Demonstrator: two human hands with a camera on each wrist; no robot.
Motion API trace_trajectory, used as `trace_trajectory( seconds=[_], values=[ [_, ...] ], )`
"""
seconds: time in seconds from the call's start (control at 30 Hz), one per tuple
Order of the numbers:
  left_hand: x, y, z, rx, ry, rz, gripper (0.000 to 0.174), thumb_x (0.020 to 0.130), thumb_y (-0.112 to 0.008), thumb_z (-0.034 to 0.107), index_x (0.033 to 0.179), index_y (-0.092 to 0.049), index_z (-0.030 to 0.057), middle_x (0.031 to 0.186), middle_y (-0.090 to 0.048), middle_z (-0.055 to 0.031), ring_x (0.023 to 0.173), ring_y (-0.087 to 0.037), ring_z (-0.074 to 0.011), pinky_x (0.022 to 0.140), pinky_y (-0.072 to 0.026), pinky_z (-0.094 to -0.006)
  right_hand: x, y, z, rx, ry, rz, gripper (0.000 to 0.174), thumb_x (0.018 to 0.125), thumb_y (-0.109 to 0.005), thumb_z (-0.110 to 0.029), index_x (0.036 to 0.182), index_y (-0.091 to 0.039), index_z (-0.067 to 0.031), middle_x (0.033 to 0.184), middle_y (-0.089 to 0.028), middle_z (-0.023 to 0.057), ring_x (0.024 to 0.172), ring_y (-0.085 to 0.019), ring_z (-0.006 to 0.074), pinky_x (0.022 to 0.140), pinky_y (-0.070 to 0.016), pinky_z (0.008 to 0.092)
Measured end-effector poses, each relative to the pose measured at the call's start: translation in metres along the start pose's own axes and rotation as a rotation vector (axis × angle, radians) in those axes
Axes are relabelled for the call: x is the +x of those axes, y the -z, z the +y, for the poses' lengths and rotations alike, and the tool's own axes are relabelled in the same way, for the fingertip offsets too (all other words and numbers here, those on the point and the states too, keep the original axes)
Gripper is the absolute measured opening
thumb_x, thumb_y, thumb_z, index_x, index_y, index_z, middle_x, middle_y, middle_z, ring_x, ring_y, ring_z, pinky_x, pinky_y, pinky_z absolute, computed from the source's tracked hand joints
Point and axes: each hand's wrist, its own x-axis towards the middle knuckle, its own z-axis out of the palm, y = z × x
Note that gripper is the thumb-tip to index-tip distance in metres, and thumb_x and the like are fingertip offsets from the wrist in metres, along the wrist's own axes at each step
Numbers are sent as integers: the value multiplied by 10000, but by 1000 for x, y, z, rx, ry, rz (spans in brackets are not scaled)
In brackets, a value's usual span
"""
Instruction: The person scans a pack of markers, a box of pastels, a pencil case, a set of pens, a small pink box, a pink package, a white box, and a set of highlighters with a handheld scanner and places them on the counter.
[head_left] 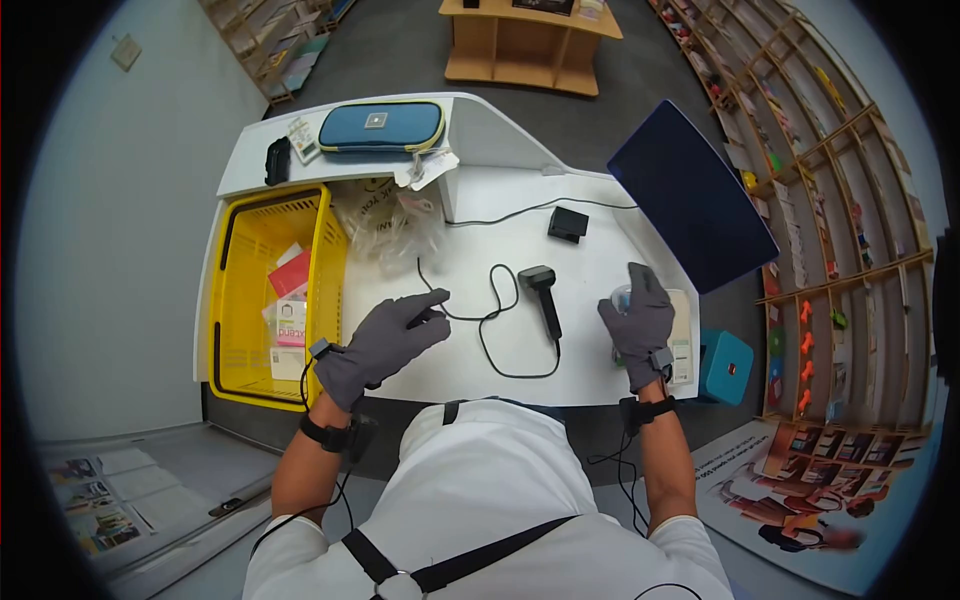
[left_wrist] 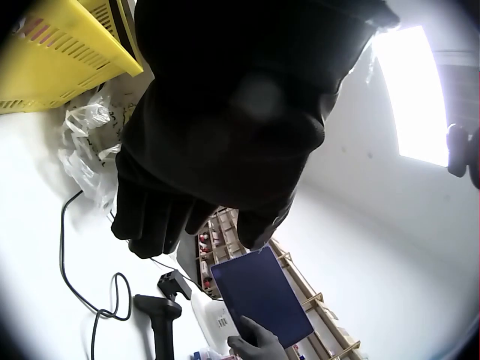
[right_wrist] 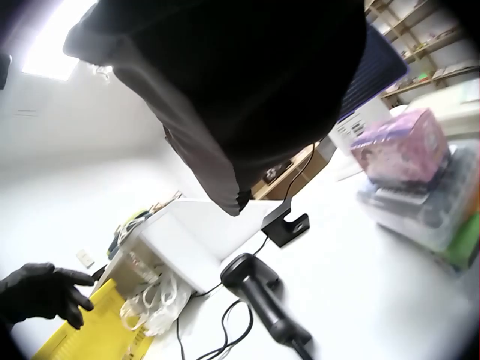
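My left hand (head_left: 385, 345), in a grey glove, hovers over the white counter (head_left: 430, 375) beside the yellow basket (head_left: 328, 260), fingers loosely extended and holding nothing. On the right side of the counter, my gloved right hand (head_left: 640, 325) overlaps a small pile of goods in the head view, its fingers loosely spread. That pile shows in the right wrist view as a pink box (right_wrist: 405, 150) on top of a clear plastic box (right_wrist: 390, 206). Between the hands lies a black barcode scanner (head_left: 542, 300) with its cable looped. Several packages, including a red one (head_left: 290, 274), lie in the basket.
Crumpled plastic bags (head_left: 405, 235) sit beside the basket. A black scanner stand (head_left: 568, 224) is farther back, with a dark monitor (head_left: 690, 200) at the right. A blue pencil case (head_left: 380, 126) rests on the raised ledge. A teal box (head_left: 725, 367) stands beyond the counter's right edge.
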Motion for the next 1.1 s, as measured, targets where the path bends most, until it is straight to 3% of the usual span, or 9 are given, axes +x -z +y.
trace_trajectory(
  seconds=[0.07,0.27,0.43,0.5,0.53,0.6,0.87,1.03,1.1],
  values=[
    [-4,-5,4,0,6,0,598,1009,-719,254,1524,-604,-27,1035,-760,-39,848,-620,-87,787,-530,-271,-1,-14,-21,72,85,22,885,761,-854,-469,1497,-603,-45,1272,-745,220,1110,-735,388,954,-589,481],
    [-24,-25,7,3,5,-12,631,997,-723,285,1530,-595,-28,1016,-765,-33,793,-619,-98,754,-529,-292,-10,-75,-79,595,-394,-540,766,805,-800,-352,1468,-602,-24,1143,-774,245,1061,-745,443,893,-594,509],
    [-49,-30,6,55,-47,104,598,994,-723,297,1490,-637,-26,1024,-785,-51,794,-659,-110,759,-546,-295,-13,-129,-76,672,-419,-381,630,810,-773,-335,1370,-669,-66,1075,-780,251,986,-756,445,864,-593,506],
    [-64,-25,20,106,2,130,555,995,-723,303,1442,-679,-22,1023,-796,-68,843,-696,-118,795,-562,-293,-12,-169,-57,647,-397,-535,485,819,-762,-278,1230,-711,-24,990,-771,155,811,-751,292,740,-599,431],
    [-71,-20,23,128,20,132,535,995,-723,306,1418,-700,-21,1022,-802,-76,867,-714,-122,812,-570,-291,-14,-165,-68,665,-372,-555,485,819,-762,-278,1230,-711,-24,990,-771,155,811,-751,292,740,-599,431],
    [-85,-7,20,78,45,223,504,993,-727,306,1373,-723,-25,999,-799,-76,868,-717,-125,814,-572,-290,-12,-137,-74,891,-647,-599,381,850,-749,-232,1184,-715,-52,958,-734,96,730,-692,205,666,-580,373],
    [-122,112,-43,-38,250,641,405,955,-766,313,1111,-795,-60,919,-777,-77,818,-712,-121,791,-571,-276,-21,-33,-127,1456,-551,-606,255,960,-726,-195,1174,-711,-57,924,-683,37,764,-648,165,631,-554,343],
    [-89,183,-129,190,342,559,444,914,-787,347,1122,-797,-46,977,-798,-103,883,-748,-189,832,-591,-336,-17,-2,-145,1540,-707,-726,244,996,-701,-140,1215,-685,-32,899,-671,40,767,-649,149,562,-535,323],
    [-69,199,-162,418,332,475,570,868,-789,427,1242,-773,-2,1130,-789,-174,1027,-745,-318,943,-581,-410,-18,1,-154,1526,-653,-684,263,1010,-721,-219,1192,-695,-31,934,-677,44,795,-657,164,609,-541,330]
  ],
)
